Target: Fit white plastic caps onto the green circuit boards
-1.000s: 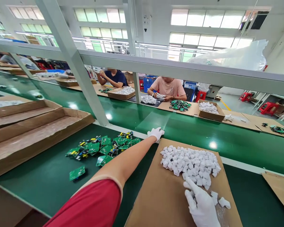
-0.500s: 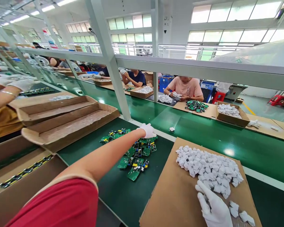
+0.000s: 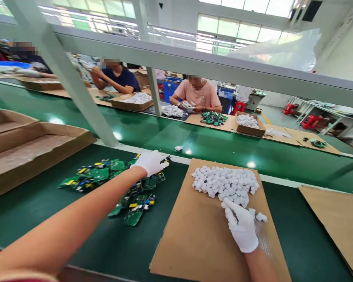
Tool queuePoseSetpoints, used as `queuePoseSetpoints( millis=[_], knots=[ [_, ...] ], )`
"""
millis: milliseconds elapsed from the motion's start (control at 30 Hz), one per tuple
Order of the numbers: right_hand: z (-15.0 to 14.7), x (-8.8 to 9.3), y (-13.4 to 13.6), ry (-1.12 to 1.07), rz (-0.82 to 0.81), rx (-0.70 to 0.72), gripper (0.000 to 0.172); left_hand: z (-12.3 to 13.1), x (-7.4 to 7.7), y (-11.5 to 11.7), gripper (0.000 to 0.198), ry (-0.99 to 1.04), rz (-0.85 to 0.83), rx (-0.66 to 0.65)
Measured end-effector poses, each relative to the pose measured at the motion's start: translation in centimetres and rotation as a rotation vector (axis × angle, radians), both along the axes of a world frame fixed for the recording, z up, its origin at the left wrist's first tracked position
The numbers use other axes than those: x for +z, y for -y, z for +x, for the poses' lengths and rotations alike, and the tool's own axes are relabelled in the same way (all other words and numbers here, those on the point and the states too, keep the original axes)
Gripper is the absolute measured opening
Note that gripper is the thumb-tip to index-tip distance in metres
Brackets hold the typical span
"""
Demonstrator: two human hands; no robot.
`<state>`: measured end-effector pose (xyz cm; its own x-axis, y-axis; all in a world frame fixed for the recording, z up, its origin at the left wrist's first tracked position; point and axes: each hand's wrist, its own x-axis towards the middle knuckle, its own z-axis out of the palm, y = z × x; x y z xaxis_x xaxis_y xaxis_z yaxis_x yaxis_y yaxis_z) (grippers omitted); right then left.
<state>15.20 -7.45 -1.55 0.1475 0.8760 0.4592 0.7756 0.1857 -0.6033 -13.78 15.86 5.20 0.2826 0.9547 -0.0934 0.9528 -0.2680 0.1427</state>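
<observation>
My left hand (image 3: 151, 163), in a white glove, reaches over the far right of a pile of green circuit boards (image 3: 100, 174). Its fingers are closed around the edge of a circuit board (image 3: 166, 159), mostly hidden behind them. My right hand (image 3: 241, 227), also gloved, rests over a cardboard sheet (image 3: 191, 231). Its fingers are bent and apart, and the tips meet the near edge of a heap of small white pieces (image 3: 223, 181). Nothing shows between those fingers. A few loose white pieces (image 3: 261, 217) lie beside this hand.
A green conveyor belt (image 3: 141, 131) runs behind the bench, carrying one small white-topped item (image 3: 178, 149). A slanted metal post (image 3: 82, 90) and a shelf rail (image 3: 194, 64) stand in front. Cardboard trays (image 3: 41, 156) lie left. Co-workers sit opposite, one in a pink shirt (image 3: 198, 96).
The view has swung right, bringing another cardboard sheet into sight. My left hand stays at the boards, and a board's edge now shows past its fingers. My right hand has moved nearer the white heap.
</observation>
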Motion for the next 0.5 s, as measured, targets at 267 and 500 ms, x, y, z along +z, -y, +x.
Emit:
queuePoseSetpoints(
  millis=[267,500],
  knots=[
    [2.9,1.8,-0.4,0.064,-0.041,-0.217,0.033,10.2,0.3,13.8,0.036,1.348,-0.872,-0.188],
    [5.9,2.0,-1.4,0.427,-0.302,-0.364,0.039,14.3,-4.7,17.2,0.026,1.659,-1.52,0.021]
  ],
)
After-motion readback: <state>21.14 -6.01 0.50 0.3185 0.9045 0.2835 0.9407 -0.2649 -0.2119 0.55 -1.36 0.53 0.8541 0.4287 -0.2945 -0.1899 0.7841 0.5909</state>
